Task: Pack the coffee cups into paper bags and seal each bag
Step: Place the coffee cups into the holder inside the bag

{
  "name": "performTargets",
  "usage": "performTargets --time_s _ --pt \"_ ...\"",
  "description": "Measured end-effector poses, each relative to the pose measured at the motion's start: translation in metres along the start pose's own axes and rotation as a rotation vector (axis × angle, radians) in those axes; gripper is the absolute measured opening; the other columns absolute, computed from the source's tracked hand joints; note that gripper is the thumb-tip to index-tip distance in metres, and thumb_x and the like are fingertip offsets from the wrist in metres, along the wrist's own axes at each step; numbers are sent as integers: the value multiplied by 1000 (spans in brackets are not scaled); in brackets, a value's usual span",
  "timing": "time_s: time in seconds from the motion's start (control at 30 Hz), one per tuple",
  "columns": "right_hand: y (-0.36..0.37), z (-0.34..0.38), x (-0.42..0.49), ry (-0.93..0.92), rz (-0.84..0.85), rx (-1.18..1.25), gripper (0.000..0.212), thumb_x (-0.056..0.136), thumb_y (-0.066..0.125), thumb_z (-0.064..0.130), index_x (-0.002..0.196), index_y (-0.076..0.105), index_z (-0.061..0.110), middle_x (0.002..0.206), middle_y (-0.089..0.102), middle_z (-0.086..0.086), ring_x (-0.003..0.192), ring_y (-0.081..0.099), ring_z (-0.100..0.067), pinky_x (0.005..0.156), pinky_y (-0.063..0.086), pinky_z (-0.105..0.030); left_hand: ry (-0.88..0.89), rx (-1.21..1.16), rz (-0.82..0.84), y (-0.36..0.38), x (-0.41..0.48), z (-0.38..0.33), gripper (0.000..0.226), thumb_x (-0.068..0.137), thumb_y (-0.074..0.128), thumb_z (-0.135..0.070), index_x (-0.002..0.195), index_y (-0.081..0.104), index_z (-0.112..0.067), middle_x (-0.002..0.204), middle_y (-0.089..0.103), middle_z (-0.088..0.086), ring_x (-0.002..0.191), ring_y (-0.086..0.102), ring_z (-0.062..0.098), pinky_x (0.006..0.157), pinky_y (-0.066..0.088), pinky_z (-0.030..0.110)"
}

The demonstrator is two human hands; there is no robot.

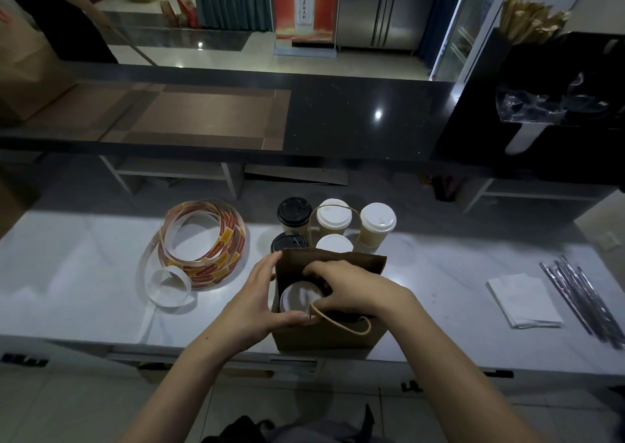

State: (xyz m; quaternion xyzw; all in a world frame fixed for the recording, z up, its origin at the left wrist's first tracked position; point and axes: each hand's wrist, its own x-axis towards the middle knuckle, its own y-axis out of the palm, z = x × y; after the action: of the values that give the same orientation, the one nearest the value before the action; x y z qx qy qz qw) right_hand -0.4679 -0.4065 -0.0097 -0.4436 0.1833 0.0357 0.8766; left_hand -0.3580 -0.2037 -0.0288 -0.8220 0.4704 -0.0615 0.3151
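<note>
Packing station, early in the job. One brown paper bag point(324, 339) stands open at the near edge of the white surface point(84, 256), with a single bagged cup point(299, 298), white-lidded, seen down in its left half. The bag's right half is hidden under the wrist, so a second cup there cannot be ruled out. Just behind the bag wait five unpacked cups: two black-lidded cups point(294, 210) on the left and three white-lidded cups point(377, 217) beside them, with the bag's far twine handle point(333, 207) looping up in front of them. No bag in view is sealed. The sticker roll point(203, 239), presumably the sealing material, lies uncoiled to the left, apart from both hands.

Judged progress: the first bag is being filled; closing it, sealing it, and bagging the remaining five are left to do.

The left hand point(257, 302) clasps the bag's left wall, fingers curved round to the far corner and thumb lying along the near rim, holding the mouth open. The right hand point(355, 288) reaches into the mouth from the right, fingers and thumb curled and apparently pinching the edge of the bagged cup's lid. Napkins point(524, 298) and wrapped straws point(581, 293) lie well off to the right.
</note>
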Motion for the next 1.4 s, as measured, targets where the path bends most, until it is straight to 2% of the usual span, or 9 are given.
performTargets --time_s 0.23,0.4,0.6,0.67,0.77,0.9,1.0,1.2,1.4 --pt "-30 -5 -30 -188 -403 192 5 98 70 23 102 71 24 99 70 14 95 65 -4 82 51 -18 13 1 3 -1 2 -1 120 68 90 -58 160 15 -40 167 20 -16 149 30 10 120 37 39" --pt "-44 -26 -36 -159 -694 387 14 96 64 13 85 67 21 82 67 9 80 64 -15 69 53 -30 -5 23 -10 0 3 -3 116 73 87 -58 160 13 -41 169 16 -16 150 30 12 118 39 39" --pt "-52 -61 -20 46 -797 472 19 102 60 16 87 65 27 85 63 12 82 60 -4 64 49 -14 -22 55 -28 -1 4 -4 118 69 88 -62 159 15 -42 168 19 -16 150 31 12 118 41 43" --pt "-51 -79 -5 150 -825 412 13 103 60 19 92 66 24 93 64 9 87 62 -8 67 50 -15 -27 53 -23 -1 5 -6 120 68 89 -61 160 14 -41 169 19 -16 151 31 13 119 40 43" --pt "-44 -113 22 299 -846 306 2 100 65 23 101 65 21 105 61 3 96 63 -18 81 59 -31 -29 67 -7 -1 4 -10 122 69 90 -57 161 12 -38 170 15 -14 152 28 13 120 37 41" --pt "-38 -143 44 424 -782 210 30 95 71 34 121 63 22 128 53 0 121 54 -23 99 55 -40 -22 89 1 -1 3 -12 124 70 91 -54 162 10 -37 169 12 -15 153 25 13 121 37 41" --pt "-35 -154 53 472 -729 145 48 92 72 38 135 57 21 144 46 -5 133 44 -25 102 49 -40 -30 90 10 0 2 -11 125 70 90 -55 162 8 -39 170 10 -16 154 23 14 122 36 42" --pt "-34 -164 63 536 -666 109 75 89 76 45 149 42 18 152 39 -11 138 40 -31 107 46 -45 -37 86 16 1 1 -7 126 69 90 -58 162 7 -40 169 10 -19 154 22 12 122 36 41" --pt "-31 -165 69 563 -663 121 83 89 79 39 155 35 13 154 39 -14 140 40 -35 108 45 -49 -41 95 26 0 -2 -12 125 72 91 -52 162 5 -39 169 7 -19 154 21 12 123 34 40"
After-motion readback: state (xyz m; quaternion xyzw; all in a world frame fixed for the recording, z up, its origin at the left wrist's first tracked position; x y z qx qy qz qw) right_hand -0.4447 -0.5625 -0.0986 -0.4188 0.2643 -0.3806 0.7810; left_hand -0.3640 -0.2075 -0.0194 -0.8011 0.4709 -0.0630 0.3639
